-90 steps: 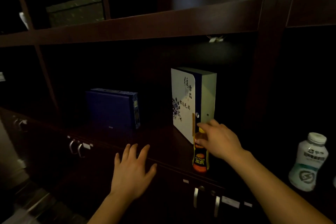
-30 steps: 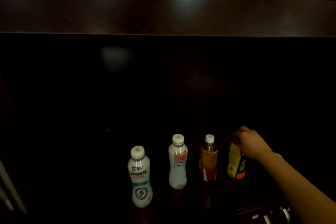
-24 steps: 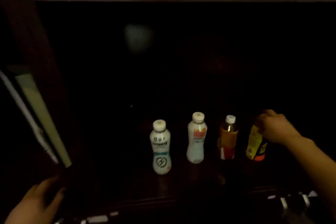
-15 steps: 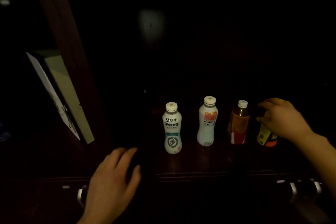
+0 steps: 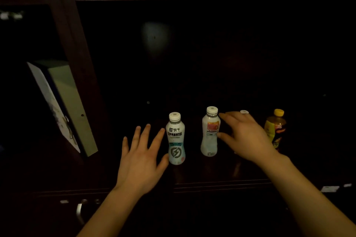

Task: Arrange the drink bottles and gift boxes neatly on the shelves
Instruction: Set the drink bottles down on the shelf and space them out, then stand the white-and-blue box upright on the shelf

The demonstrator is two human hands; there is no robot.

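Several bottles stand in a row on the dark shelf (image 5: 212, 175). At the left is a white bottle with a lightning logo (image 5: 175, 138); my left hand (image 5: 140, 159) is spread open just beside it, thumb near its base. A white bottle with a pink label (image 5: 210, 132) comes after it. My right hand (image 5: 244, 136) hovers open right of that bottle, fingers close to its cap and waist. It hides most of a brown bottle, whose white cap (image 5: 244, 111) shows above my knuckles. A yellow-capped bottle (image 5: 275, 129) stands alone at the right.
A white and green gift box (image 5: 67, 106) stands in the left compartment, behind a dark upright post (image 5: 73, 44). Cabinet door handles (image 5: 80, 211) sit below the shelf edge. The shelf behind the bottles is very dark.
My right hand has let go of the yellow-capped bottle and moved left to the pink-label bottle. My left hand has risen beside the logo bottle. The view has shifted.
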